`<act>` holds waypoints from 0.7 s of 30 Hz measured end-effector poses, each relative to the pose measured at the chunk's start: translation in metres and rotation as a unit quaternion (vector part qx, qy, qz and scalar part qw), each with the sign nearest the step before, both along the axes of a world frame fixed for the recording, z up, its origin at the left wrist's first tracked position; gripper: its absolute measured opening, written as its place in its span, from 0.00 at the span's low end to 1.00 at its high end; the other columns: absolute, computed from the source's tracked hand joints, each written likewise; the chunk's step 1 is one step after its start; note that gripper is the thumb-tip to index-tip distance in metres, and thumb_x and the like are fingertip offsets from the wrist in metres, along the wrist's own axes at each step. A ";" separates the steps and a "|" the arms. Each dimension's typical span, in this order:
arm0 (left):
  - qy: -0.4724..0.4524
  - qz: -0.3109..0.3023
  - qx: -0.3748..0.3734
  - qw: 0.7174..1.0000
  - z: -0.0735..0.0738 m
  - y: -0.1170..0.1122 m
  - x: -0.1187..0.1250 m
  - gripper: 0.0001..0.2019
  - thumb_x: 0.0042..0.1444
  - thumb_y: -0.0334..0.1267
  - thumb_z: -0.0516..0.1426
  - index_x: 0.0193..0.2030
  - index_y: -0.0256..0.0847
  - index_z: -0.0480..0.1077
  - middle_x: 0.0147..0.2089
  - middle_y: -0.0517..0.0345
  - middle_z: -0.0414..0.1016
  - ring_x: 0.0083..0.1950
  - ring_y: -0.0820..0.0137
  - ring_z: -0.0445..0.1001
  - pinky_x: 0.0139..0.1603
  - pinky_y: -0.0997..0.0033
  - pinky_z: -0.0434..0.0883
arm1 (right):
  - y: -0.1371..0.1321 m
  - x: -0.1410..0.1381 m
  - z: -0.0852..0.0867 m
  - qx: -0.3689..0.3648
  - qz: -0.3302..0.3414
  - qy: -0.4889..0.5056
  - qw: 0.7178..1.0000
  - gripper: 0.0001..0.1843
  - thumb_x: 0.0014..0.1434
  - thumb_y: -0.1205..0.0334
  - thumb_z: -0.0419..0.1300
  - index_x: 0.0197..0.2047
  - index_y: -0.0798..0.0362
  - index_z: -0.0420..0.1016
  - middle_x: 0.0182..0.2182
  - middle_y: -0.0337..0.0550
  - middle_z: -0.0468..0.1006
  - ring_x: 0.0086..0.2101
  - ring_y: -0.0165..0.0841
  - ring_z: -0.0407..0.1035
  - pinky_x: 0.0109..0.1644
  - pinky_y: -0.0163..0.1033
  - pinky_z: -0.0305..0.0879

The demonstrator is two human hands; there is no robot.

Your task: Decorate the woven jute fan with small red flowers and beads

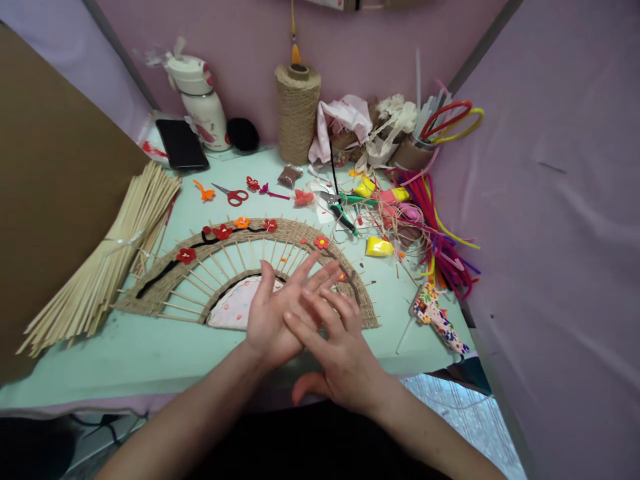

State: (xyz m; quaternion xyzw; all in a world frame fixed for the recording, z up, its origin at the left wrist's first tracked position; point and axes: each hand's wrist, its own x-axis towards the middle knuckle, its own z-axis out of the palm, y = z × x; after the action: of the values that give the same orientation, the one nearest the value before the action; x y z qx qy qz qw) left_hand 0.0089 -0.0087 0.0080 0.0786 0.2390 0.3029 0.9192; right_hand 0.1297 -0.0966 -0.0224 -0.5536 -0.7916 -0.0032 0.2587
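My left hand (pixel 277 320) is turned palm up with its fingers stretched out. Over that palm my right hand (pixel 343 357) lays its spread fingers, thumb held apart. Whether something small sits between the fingertips and the palm is hidden. Beneath and beyond both hands lies a fan-shaped panel (pixel 357 280) of woven twine and thin sticks. Red flowers (pixel 186 256) and an orange flower (pixel 242 223) dot its band, along with a black branch-like strip (pixel 157 279). A pale patterned fabric half-circle (pixel 233 303) fills the panel's lower middle, partly covered by my left hand.
A stick bundle (pixel 107 267) lies left. Red scissors (pixel 236 196), green-handled pliers (pixel 343 217) and yellow packets (pixel 380 247) are past the panel. A patterned glue gun (pixel 437 319) rests right, below pipe cleaners (pixel 450 257). Behind stand a bottle (pixel 205 113), phone (pixel 181 144) and twine spool (pixel 297 117).
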 end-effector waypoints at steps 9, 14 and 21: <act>-0.001 0.000 -0.009 1.000 -0.003 0.000 -0.001 0.38 0.59 0.67 0.44 0.64 0.40 0.63 0.63 0.43 0.69 0.67 0.55 0.63 0.66 0.53 0.60 | 0.002 -0.002 -0.002 -0.003 0.006 -0.001 1.000 0.48 0.50 0.24 0.52 0.66 0.46 0.64 0.65 0.52 0.61 0.63 0.51 0.52 0.67 0.58 0.47; 0.004 0.000 -0.026 1.000 -0.002 0.001 -0.003 0.38 0.59 0.66 0.44 0.65 0.40 0.62 0.62 0.43 0.69 0.67 0.55 0.64 0.66 0.51 0.60 | 0.003 -0.003 -0.003 -0.010 -0.045 -0.001 0.999 0.47 0.51 0.26 0.54 0.65 0.48 0.64 0.66 0.55 0.58 0.65 0.52 0.48 0.67 0.60 0.44; -0.002 0.024 -0.026 0.999 -0.006 0.002 -0.003 0.36 0.60 0.65 0.45 0.64 0.39 0.63 0.62 0.44 0.70 0.67 0.57 0.64 0.66 0.55 0.60 | 0.001 -0.004 -0.002 -0.026 -0.033 -0.018 0.999 0.49 0.48 0.26 0.56 0.65 0.47 0.64 0.66 0.55 0.59 0.64 0.52 0.50 0.68 0.62 0.41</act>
State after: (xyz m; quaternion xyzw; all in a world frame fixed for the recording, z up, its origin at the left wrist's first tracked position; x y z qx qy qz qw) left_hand 0.0063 -0.0069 0.0017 0.0479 0.2467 0.3187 0.9140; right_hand 0.1261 -0.0958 -0.0242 -0.5856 -0.7773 -0.0009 0.2299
